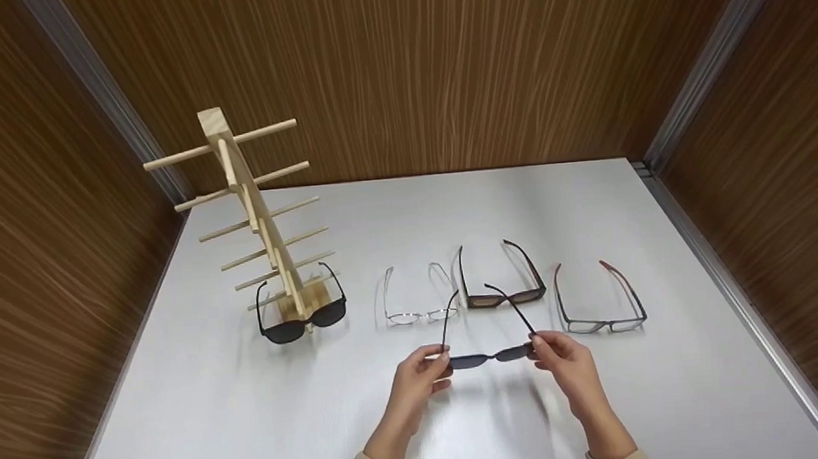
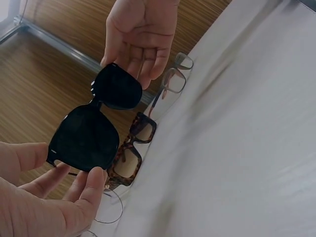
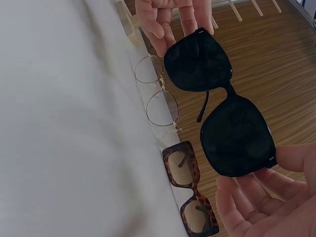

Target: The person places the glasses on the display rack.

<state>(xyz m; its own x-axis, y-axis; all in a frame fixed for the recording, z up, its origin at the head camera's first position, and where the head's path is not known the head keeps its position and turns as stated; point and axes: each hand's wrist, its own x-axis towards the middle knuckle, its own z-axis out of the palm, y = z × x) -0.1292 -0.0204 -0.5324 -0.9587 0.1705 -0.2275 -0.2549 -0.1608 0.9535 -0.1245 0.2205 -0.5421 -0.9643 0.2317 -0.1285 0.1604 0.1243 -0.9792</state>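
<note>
Between both hands, above the table, is a pair of black sunglasses [image 1: 470, 361] with dark lenses, its temples unfolded and pointing away from me. My left hand [image 1: 419, 376] pinches the left hinge corner between thumb and fingers. At the opposite corner my right hand [image 1: 566, 362] grips the frame the same way. The left wrist view shows the dark lenses [image 2: 86, 138] from the front, with the left fingertips at the lower rim. In the right wrist view the right thumb and fingers [image 3: 291, 160] hold the outer corner.
A wooden glasses rack [image 1: 264, 218] with pegs stands at left, black sunglasses [image 1: 307, 323] on its lowest part. Beyond my hands lie thin wire-rimmed glasses [image 1: 404, 319], tortoiseshell sunglasses [image 1: 504, 300] and dark-framed glasses with red temples [image 1: 609, 326]. Wood-grain walls [image 1: 405, 71] surround the white table [image 1: 250, 428].
</note>
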